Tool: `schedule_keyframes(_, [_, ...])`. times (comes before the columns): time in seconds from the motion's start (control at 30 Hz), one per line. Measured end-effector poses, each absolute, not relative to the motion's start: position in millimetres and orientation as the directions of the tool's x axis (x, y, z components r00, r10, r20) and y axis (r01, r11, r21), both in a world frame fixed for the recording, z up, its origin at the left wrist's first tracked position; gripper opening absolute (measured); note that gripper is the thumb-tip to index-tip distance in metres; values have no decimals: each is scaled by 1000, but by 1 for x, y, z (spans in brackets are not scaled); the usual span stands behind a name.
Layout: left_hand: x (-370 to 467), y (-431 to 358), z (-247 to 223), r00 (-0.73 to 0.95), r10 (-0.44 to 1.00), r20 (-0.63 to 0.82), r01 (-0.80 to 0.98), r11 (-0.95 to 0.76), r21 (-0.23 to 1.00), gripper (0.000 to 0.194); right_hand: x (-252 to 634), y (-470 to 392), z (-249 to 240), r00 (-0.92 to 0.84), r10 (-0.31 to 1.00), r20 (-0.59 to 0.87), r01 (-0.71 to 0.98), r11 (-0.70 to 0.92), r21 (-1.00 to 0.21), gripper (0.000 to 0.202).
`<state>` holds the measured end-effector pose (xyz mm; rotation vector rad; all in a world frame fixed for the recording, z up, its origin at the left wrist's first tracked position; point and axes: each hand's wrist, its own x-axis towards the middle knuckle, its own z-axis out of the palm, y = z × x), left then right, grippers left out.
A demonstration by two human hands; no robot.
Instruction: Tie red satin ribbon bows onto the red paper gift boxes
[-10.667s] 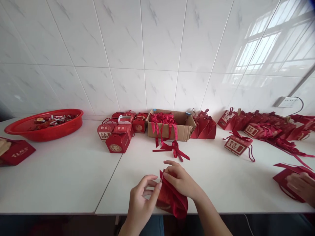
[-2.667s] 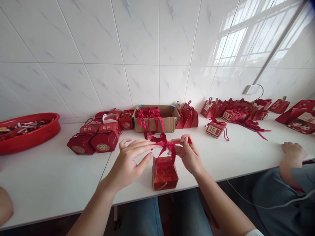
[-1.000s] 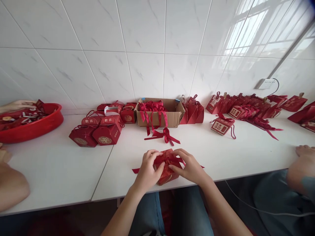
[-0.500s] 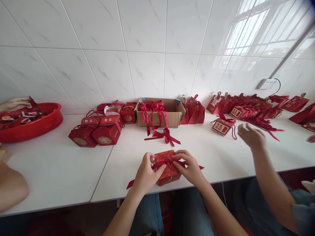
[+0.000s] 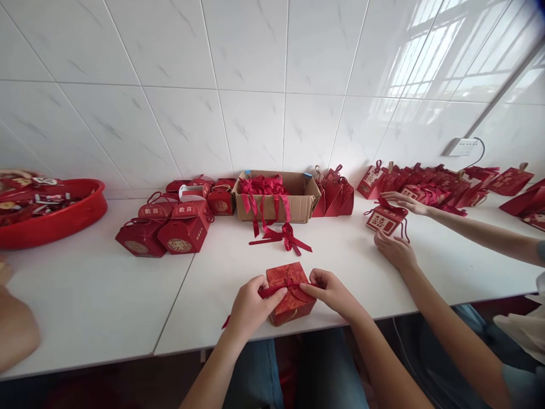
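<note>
A patterned red box [image 5: 284, 276] rests near the table's front edge, with a dark red ribbon [image 5: 291, 287] across its top. My left hand [image 5: 255, 301] pinches the ribbon at the box's left side, its thumb over the top and a tail hanging beside the wrist. On the right side, my right hand [image 5: 331, 291] grips the ribbon between thumb and curled fingers. The ribbon is gathered in a small knot or loop between both hands; its exact shape is unclear. Just beyond the box lies a loose red bow [image 5: 288, 238].
A cardboard box [image 5: 279, 209] of ribbons stands by the wall. Red boxes [image 5: 181, 233] sit to its left, past them a red basin [image 5: 91, 207]. At right, another person's hands [image 5: 398, 250] touch a red box [image 5: 378, 221]; red bags [image 5: 451, 179] line the wall.
Both my hands have shifted on the ribbon, my right fingers now curled in and the ribbon pulled closer. The person at right has brought both hands to the red box there.
</note>
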<state>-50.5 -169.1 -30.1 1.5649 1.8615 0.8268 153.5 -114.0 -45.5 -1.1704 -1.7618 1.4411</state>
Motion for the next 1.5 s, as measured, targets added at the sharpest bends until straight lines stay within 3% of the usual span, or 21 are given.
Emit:
schedule_keyframes(0.4, [-56, -169, -24, -126, 991, -49, 660, 121, 741, 45, 163, -103, -29, -423, 903, -74, 379, 102, -920, 40])
schedule_keyframes(0.57, [-58, -170, -19, -68, 997, 48, 683, 11, 730, 37, 173, -105, -25, -527, 839, -137, 366, 79, -927, 39])
schedule_keyframes(0.7, [-57, -171, -16, -45, 981, 190, 686, -108, 720, 26, 182, -108, -19, -648, 740, -182, 238, -30, -971, 38])
schedule_keyframes(0.83, [-52, -170, -10, 23, 963, 269, 710, -205, 674, 17, 181, -111, -15, -674, 736, -64, -29, -113, -993, 25])
schedule_keyframes(0.93, [-46, -168, -5, 102, 958, 270, 706, -260, 658, 13, 173, -114, -13, -676, 737, 0, -137, -125, -983, 23])
schedule_keyframes(1.23, [-41, -167, 1, 173, 959, 223, 690, -279, 668, 18, 162, -119, -3, -632, 774, 47, -191, -96, -977, 26])
schedule_keyframes(1.5, [-28, -156, 7, 98, 937, 335, 688, -307, 658, 9, 161, -121, 1, -694, 719, 32, -185, -136, -973, 36])
